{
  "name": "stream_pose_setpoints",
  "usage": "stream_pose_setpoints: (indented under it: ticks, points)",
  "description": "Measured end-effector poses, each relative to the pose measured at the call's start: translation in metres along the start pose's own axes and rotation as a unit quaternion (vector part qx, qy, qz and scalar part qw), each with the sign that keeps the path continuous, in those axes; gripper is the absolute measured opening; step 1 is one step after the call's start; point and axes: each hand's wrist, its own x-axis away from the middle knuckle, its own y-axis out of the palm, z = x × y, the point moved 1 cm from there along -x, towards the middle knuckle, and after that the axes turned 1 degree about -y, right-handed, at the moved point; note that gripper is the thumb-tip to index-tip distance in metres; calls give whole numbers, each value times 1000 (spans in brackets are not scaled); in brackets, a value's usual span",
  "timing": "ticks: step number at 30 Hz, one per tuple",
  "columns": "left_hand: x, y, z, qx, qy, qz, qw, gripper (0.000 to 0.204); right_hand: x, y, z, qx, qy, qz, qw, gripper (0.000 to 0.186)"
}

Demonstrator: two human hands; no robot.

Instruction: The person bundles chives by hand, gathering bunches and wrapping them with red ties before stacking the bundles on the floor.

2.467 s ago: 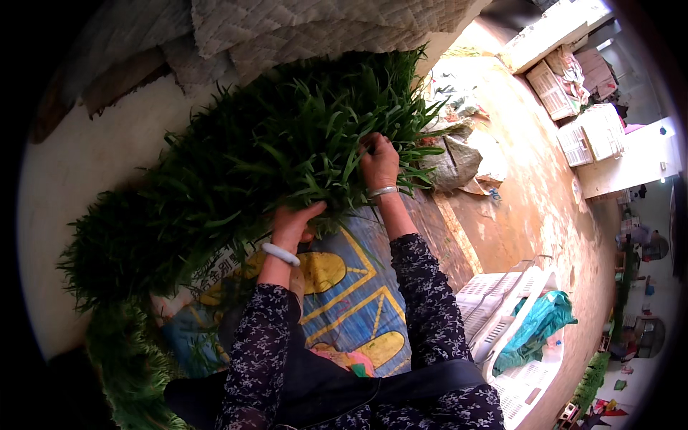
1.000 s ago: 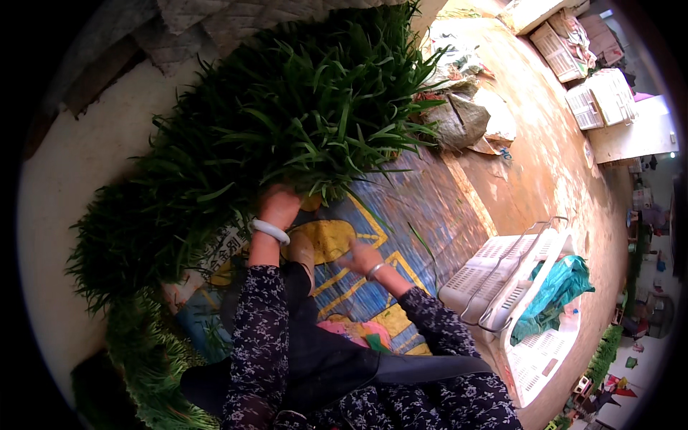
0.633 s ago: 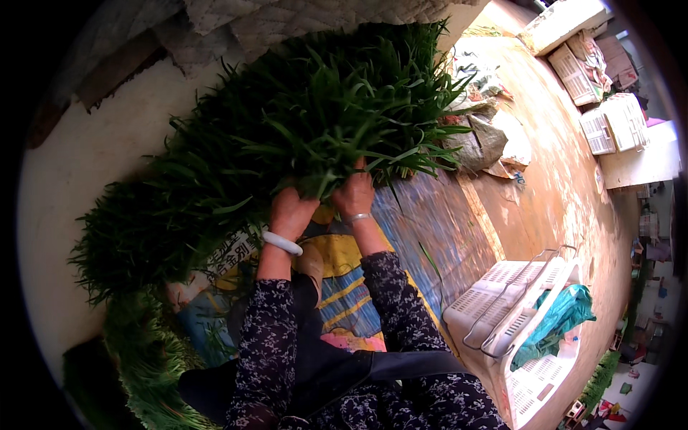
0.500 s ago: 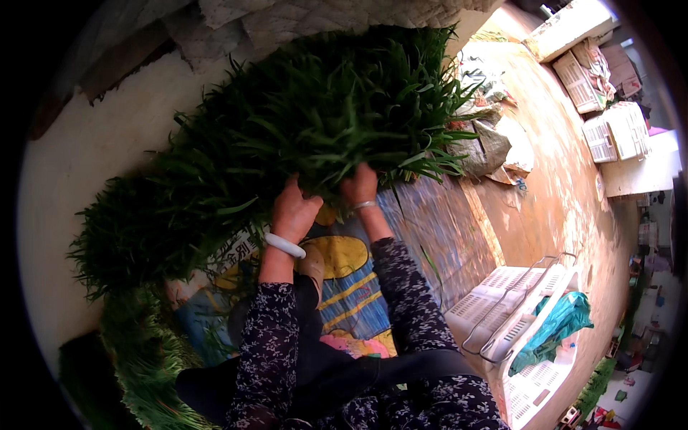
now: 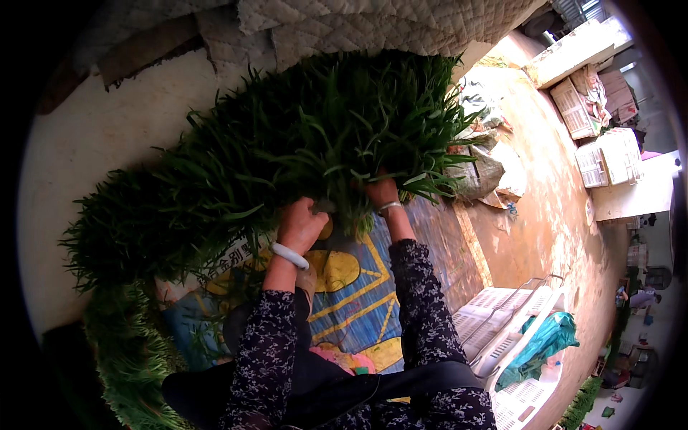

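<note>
A big heap of long-leaved dark greens (image 5: 287, 136) spreads across the far side in front of me. My left hand (image 5: 301, 226), with a pale bangle at the wrist, is closed at the near edge of the heap; what it grips is hidden. To its right, my right hand (image 5: 382, 193) reaches in among the leaves, which cover its fingers. Between the two hands hangs a blurred tuft of leaves (image 5: 352, 215). Under the heap lies a printed sheet (image 5: 358, 308) in blue and yellow, with loose leaf bits on it.
At lower right stands a white plastic crate (image 5: 494, 312) with teal plastic (image 5: 542, 351) on it. Grey quilted cloth (image 5: 380, 25) borders the far edge. More greens (image 5: 132, 351) lie at lower left. Crumpled sacks (image 5: 481, 172) and stacked white crates (image 5: 608, 158) sit to the right.
The view has shifted, so the heap and both hands appear lower. My right hand has moved a little away from the left, and the leaves between them have shifted.
</note>
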Motion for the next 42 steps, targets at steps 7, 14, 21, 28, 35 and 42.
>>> stream_pose_setpoints:
  ticks: [7,14,21,28,35,42]
  points:
    - [11,-5,25,100,-48,-49,993,24,30,-42,-18,61,53,-125,989,94]
    - [14,-9,28,126,-48,-24,991,15,68,-126,-111,117,13,83,990,35]
    - [24,-2,28,155,-18,-29,987,11,33,-110,-169,178,-217,160,946,17]
    - [27,0,13,146,-11,-41,988,13,0,-95,-145,345,-244,119,898,5]
    - [89,-64,12,271,8,-24,962,21,-10,-142,-194,-329,-50,110,936,15]
    - [220,-110,-14,-114,169,226,953,23,125,-39,-94,-186,155,-282,928,29]
